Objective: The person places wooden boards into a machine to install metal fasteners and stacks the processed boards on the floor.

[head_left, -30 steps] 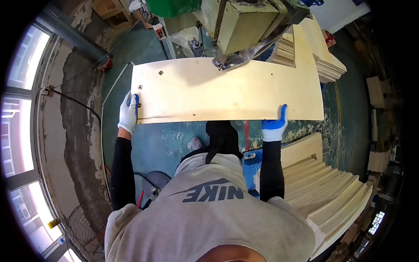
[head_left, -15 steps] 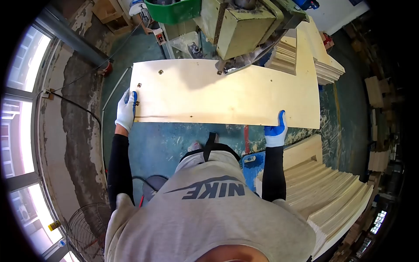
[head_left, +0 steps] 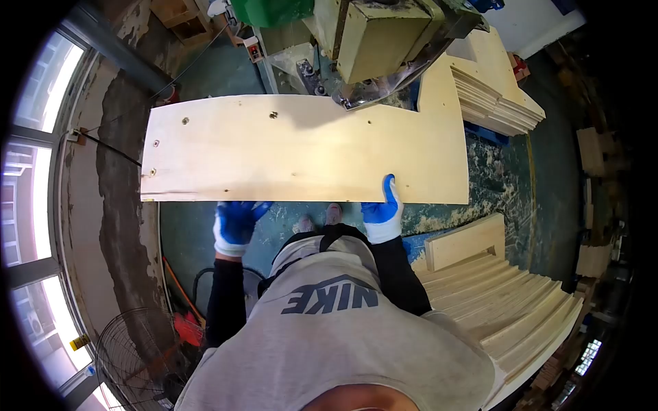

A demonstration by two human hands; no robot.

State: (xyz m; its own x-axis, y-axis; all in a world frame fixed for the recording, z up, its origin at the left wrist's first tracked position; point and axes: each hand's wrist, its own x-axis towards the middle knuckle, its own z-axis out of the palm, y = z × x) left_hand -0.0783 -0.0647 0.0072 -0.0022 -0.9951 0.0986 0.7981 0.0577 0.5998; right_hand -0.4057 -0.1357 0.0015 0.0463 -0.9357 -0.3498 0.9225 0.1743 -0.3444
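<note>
Workshop floor, board under the machine.
Left hand supports beneath, right hand grips its near edge; several holes drilled.

Head camera looks steeply down, fisheye, close.

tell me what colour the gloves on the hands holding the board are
Blue palms with white cuffs, on the left hand and right hand; seen in the head view.

We lose the far edge of the plywood panel under the machine head — its top cut off by the frame — while the left hand hides its fingertips beneath the panel's near edge.
</note>
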